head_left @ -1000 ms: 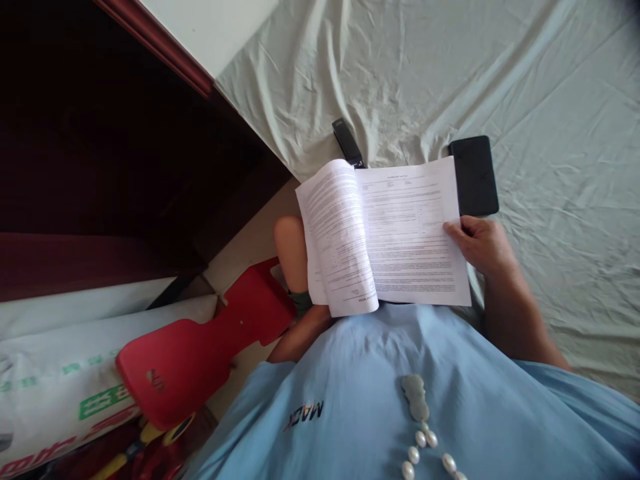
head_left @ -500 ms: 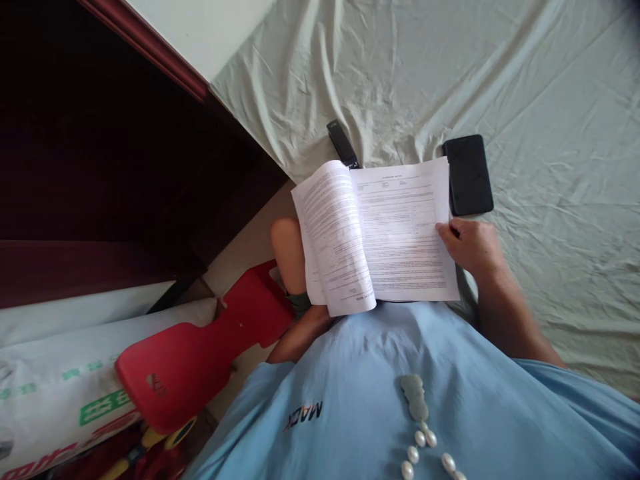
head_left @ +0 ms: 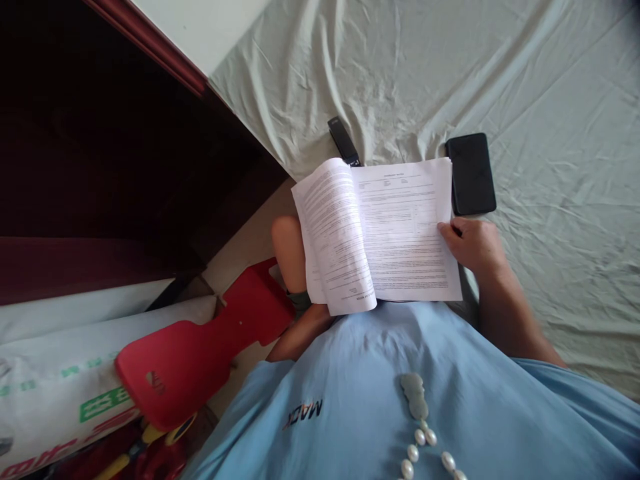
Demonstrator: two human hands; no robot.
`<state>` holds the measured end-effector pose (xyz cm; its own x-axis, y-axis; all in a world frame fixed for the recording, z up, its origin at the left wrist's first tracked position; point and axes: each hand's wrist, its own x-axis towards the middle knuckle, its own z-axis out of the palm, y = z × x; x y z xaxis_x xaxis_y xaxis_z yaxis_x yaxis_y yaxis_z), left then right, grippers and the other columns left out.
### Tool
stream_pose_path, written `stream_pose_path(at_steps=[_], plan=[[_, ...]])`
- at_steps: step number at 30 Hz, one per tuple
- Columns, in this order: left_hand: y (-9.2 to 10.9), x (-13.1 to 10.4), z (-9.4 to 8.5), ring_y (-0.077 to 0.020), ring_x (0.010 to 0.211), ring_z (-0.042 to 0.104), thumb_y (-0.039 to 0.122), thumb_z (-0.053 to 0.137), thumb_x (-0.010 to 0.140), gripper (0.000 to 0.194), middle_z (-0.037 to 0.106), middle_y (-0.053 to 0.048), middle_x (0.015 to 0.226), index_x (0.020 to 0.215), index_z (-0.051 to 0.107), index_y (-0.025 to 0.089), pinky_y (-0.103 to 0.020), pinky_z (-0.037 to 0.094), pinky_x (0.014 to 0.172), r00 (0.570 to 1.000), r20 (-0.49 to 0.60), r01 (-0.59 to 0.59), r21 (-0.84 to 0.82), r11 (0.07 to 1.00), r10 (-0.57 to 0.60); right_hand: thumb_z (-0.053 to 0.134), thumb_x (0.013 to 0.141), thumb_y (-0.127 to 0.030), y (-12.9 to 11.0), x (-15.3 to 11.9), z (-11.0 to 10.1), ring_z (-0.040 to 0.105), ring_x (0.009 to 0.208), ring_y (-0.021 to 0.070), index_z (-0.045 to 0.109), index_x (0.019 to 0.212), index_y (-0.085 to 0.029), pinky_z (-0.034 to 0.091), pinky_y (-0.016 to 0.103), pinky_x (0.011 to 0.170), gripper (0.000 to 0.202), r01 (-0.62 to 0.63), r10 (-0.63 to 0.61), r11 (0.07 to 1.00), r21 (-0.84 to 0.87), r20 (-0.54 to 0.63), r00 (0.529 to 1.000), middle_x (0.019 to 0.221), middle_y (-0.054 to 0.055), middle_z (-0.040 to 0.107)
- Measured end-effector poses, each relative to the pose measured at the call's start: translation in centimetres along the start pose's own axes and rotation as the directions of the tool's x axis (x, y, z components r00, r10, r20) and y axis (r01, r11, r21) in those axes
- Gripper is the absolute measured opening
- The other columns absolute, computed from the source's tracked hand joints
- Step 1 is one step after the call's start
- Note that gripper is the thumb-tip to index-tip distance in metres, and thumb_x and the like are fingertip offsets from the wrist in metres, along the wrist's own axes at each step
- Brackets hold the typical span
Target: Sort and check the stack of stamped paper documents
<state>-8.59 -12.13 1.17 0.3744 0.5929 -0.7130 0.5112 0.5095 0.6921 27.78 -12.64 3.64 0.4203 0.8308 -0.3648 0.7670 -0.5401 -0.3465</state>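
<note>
A bundle of printed sheets lies open across my lap, its left pages curled over. My right hand pinches the right edge of the sheets between thumb and fingers. Of my left side only the forearm shows; the hand itself is hidden under the left pages. Past the top edge of the paper lies a black stapler-like object. A black phone rests on the sheet just beyond my right hand.
A pale green bedsheet spreads ahead and to the right. Dark wooden furniture stands at the left. Below it are a red plastic seat-like piece and a white printed sack. My bare knee shows beside the pages.
Almost nothing differs. The view has shifted very slightly, and the right edge of the sheets with my right hand sits a touch farther right.
</note>
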Motion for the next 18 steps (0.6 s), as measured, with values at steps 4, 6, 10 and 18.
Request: stream_pose_path(at_steps=[4, 6, 10, 18], plan=[[-0.74, 0.02, -0.28, -0.0414, 0.165, 0.035, 0.081, 0.075, 0.080, 0.099, 0.063, -0.018, 0.158, 0.156, 0.061, 0.018, -0.055, 0.020, 0.138, 1.000, 0.018, -0.020, 0.041, 0.999, 0.020, 0.052, 0.097, -0.044, 0.21, 0.06, 0.02, 0.053, 0.069, 0.0227, 0.043, 0.065, -0.026, 0.029, 0.037, 0.066, 0.038, 0.028, -0.028, 0.999, 0.026, 0.001, 1.000, 0.069, 0.008, 0.064], [-0.80, 0.06, -0.25, -0.0419, 0.164, 0.036, 0.081, 0.074, 0.082, 0.098, 0.063, -0.019, 0.158, 0.156, 0.061, 0.017, -0.057, 0.020, 0.138, 0.999, 0.024, -0.025, 0.039, 0.999, 0.024, 0.052, 0.098, -0.046, 0.34, 0.09, 0.06, 0.054, 0.069, 0.0232, 0.043, 0.064, -0.026, 0.029, 0.037, 0.066, 0.039, 0.034, -0.034, 0.999, 0.032, -0.001, 0.999, 0.069, 0.008, 0.063], [-0.33, -0.01, -0.09, -0.0413, 0.164, 0.036, 0.082, 0.072, 0.083, 0.098, 0.062, -0.019, 0.159, 0.155, 0.061, 0.017, -0.057, 0.021, 0.138, 1.000, 0.012, -0.014, 0.022, 1.000, 0.014, 0.052, 0.098, -0.047, 0.49, 0.14, 0.14, 0.054, 0.069, 0.0234, 0.043, 0.063, -0.026, 0.029, 0.038, 0.065, 0.041, 0.041, -0.041, 0.998, 0.037, -0.009, 0.999, 0.068, 0.008, 0.063], [-0.84, -0.15, -0.34, -0.0430, 0.165, 0.034, 0.079, 0.073, 0.083, 0.094, 0.063, -0.020, 0.157, 0.154, 0.062, 0.018, -0.059, 0.023, 0.136, 0.998, 0.007, 0.064, 0.060, 0.996, -0.064, 0.054, 0.098, -0.044, 0.15, 0.01, -0.02, 0.054, 0.069, 0.0229, 0.042, 0.064, -0.026, 0.028, 0.037, 0.066, 0.041, 0.018, -0.018, 0.999, 0.045, 0.000, 1.000, 0.069, 0.007, 0.062]])
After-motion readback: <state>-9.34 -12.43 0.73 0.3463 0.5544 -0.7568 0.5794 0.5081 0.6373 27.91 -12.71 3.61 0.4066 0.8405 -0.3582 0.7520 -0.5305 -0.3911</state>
